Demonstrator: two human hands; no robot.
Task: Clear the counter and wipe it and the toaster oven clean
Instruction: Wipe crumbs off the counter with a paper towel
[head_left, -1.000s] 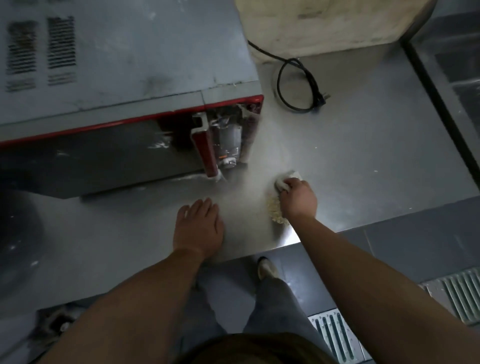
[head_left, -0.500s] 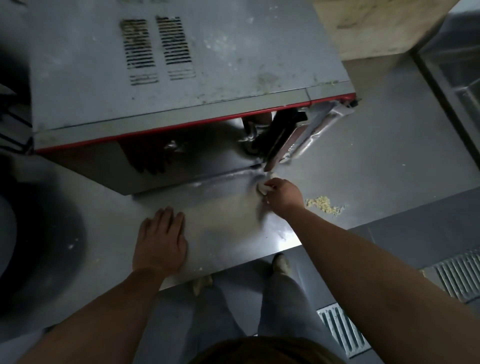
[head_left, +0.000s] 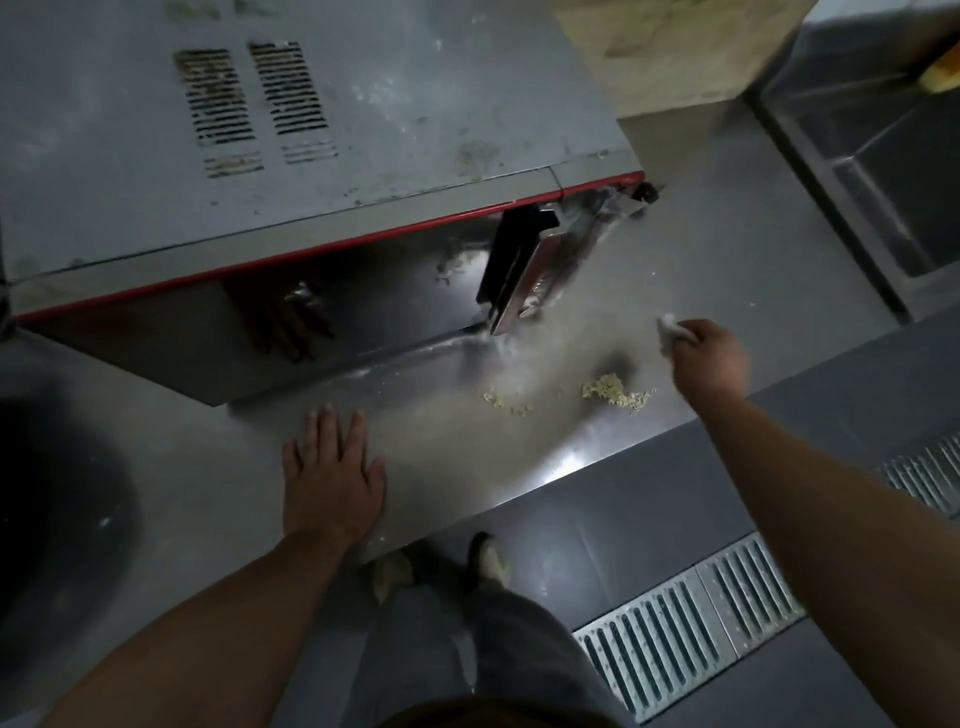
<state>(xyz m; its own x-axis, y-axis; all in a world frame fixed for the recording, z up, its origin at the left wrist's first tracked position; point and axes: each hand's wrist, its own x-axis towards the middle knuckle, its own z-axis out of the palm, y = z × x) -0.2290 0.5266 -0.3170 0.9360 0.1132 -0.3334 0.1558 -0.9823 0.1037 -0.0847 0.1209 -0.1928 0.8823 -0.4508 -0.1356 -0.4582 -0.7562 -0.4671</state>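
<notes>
A grey toaster oven with a red front trim and dusty top vents stands at the back left of the steel counter. My right hand grips a small white cloth wad just above the counter, right of the oven's front corner. Pale yellow crumbs lie in two patches near the counter's front edge, left of that hand. My left hand rests flat on the counter in front of the oven, fingers straight.
A sink basin lies at the right. A pale block stands behind the oven. A dark round pot sits at the far left. Floor drain grates run below the counter edge, beside my feet.
My right hand has swept the cloth from the oven's front corner out to the right. More crumbs lie on the counter. My left hand stays flat.
</notes>
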